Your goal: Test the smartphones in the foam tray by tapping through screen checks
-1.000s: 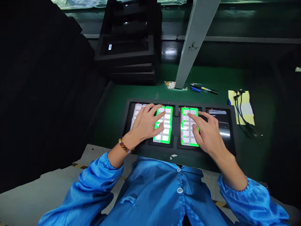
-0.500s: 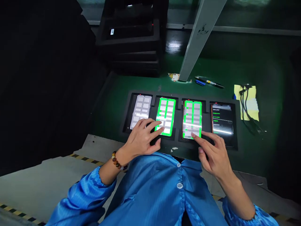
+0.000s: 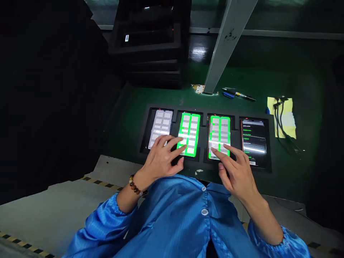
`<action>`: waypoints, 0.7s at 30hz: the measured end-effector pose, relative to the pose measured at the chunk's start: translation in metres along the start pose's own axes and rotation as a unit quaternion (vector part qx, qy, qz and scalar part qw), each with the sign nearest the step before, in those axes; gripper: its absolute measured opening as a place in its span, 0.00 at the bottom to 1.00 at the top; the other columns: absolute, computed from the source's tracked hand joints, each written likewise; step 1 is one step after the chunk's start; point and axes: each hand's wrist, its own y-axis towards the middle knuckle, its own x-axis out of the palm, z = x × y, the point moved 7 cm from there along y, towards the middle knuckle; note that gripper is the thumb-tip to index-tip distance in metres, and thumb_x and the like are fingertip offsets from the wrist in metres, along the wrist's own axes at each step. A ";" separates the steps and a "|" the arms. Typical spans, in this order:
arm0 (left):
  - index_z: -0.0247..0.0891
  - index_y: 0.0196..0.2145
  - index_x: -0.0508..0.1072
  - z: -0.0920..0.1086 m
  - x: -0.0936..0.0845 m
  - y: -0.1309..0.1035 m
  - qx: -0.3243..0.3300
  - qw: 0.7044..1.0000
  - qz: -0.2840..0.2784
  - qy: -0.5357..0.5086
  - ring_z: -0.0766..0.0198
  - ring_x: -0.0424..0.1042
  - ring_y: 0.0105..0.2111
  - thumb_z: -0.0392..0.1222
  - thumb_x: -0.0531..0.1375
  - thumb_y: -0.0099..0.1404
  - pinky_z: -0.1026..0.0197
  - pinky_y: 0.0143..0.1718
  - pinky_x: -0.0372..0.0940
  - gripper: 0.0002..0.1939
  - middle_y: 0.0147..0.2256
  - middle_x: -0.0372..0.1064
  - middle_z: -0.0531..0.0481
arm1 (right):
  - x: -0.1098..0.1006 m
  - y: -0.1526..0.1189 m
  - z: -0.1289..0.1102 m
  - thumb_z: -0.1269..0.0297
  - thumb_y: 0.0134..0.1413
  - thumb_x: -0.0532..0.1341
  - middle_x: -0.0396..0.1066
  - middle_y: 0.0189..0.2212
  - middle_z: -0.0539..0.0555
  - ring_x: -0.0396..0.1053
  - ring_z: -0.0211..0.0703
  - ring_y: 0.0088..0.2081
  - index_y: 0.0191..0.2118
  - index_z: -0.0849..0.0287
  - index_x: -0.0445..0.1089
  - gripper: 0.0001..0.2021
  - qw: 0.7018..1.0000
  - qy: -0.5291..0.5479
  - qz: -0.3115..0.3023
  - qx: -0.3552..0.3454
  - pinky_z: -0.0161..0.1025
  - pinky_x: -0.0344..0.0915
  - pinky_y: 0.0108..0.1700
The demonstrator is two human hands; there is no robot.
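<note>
Several smartphones lie face up in a row in a black foam tray (image 3: 176, 123). My left hand (image 3: 162, 156) is open, its fingertips at the lower part of a phone with a green-bordered grid (image 3: 194, 125). Its back partly covers the leftmost phone (image 3: 162, 122), whose screen shows pale grey blocks. My right hand (image 3: 236, 168) is open too, two fingertips at the lower screen of another green-and-grey phone (image 3: 219, 130). The rightmost phone (image 3: 254, 136) has a dark screen with green text lines. Whether the fingertips press the glass I cannot tell.
Stacked black trays (image 3: 153, 53) stand at the back left. A grey metal post (image 3: 221, 50) rises behind the phones. A pen (image 3: 243, 95) with a blue cap (image 3: 228, 95), and black cables (image 3: 279, 114) on yellow paper (image 3: 288, 118), lie on the green table (image 3: 242, 71).
My right hand has shifted left over the lower screen of its phone, uncovering more of the rightmost phone's lower edge. My left hand stays in nearly the same place.
</note>
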 end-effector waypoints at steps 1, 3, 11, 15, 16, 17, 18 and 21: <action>0.43 0.54 0.84 0.006 0.003 0.004 0.012 1.000 -0.005 -0.011 0.44 0.72 0.56 0.42 0.64 0.69 0.39 0.57 0.70 0.18 0.59 0.79 0.43 | -0.002 -0.003 0.004 0.73 0.71 0.58 0.83 0.54 0.54 0.68 0.61 0.67 0.78 0.50 0.57 0.34 1.000 -0.002 0.000 0.008 0.59 0.63 0.64; 0.42 0.56 0.83 0.018 0.010 0.011 0.032 0.999 -0.023 -0.032 0.44 0.72 0.58 0.43 0.64 0.69 0.39 0.60 0.69 0.19 0.61 0.78 0.42 | -0.010 -0.012 0.017 0.72 0.71 0.57 0.83 0.50 0.55 0.69 0.62 0.66 0.76 0.50 0.62 0.31 0.999 -0.011 0.012 0.030 0.59 0.64 0.63; 0.47 0.58 0.83 -0.007 0.003 0.001 -0.043 0.999 -0.020 -0.006 0.42 0.70 0.61 0.41 0.63 0.69 0.36 0.63 0.66 0.21 0.64 0.75 0.44 | -0.013 -0.015 0.028 0.72 0.70 0.58 0.83 0.52 0.55 0.68 0.63 0.67 0.72 0.49 0.66 0.28 0.999 0.001 0.024 0.048 0.60 0.64 0.62; 0.47 0.58 0.83 -0.014 0.001 -0.002 -0.065 0.998 -0.015 0.001 0.41 0.70 0.62 0.42 0.64 0.70 0.35 0.64 0.65 0.20 0.65 0.74 0.44 | 0.004 0.010 0.012 0.71 0.71 0.56 0.83 0.54 0.55 0.66 0.62 0.69 0.74 0.49 0.64 0.30 0.999 0.031 -0.016 0.025 0.62 0.63 0.65; 0.47 0.57 0.83 -0.013 0.002 -0.001 -0.062 0.998 -0.014 -0.001 0.42 0.69 0.62 0.42 0.63 0.70 0.36 0.64 0.65 0.20 0.65 0.74 0.44 | 0.007 0.015 0.010 0.71 0.71 0.56 0.83 0.55 0.55 0.65 0.62 0.70 0.74 0.49 0.64 0.29 0.999 0.036 -0.020 0.019 0.62 0.62 0.66; 0.47 0.57 0.83 -0.011 0.003 0.001 -0.057 0.998 -0.012 -0.003 0.42 0.70 0.62 0.41 0.63 0.70 0.36 0.64 0.66 0.20 0.65 0.75 0.44 | 0.008 0.019 0.010 0.70 0.72 0.55 0.82 0.56 0.55 0.65 0.62 0.70 0.75 0.49 0.64 0.29 0.999 0.038 -0.021 0.017 0.62 0.62 0.66; 0.47 0.57 0.83 -0.009 0.003 0.003 -0.053 0.999 -0.010 -0.005 0.43 0.70 0.62 0.41 0.63 0.70 0.37 0.64 0.66 0.19 0.65 0.75 0.44 | 0.009 0.023 0.011 0.70 0.72 0.55 0.81 0.58 0.55 0.65 0.62 0.70 0.75 0.50 0.64 0.29 0.999 0.038 -0.021 0.021 0.62 0.62 0.66; 0.47 0.57 0.83 -0.008 0.005 0.005 -0.054 0.998 -0.008 -0.011 0.43 0.69 0.62 0.40 0.63 0.70 0.36 0.63 0.66 0.20 0.64 0.75 0.43 | 0.009 0.028 0.016 0.68 0.73 0.55 0.79 0.62 0.56 0.64 0.62 0.71 0.74 0.50 0.64 0.28 0.998 0.036 -0.025 0.038 0.62 0.62 0.67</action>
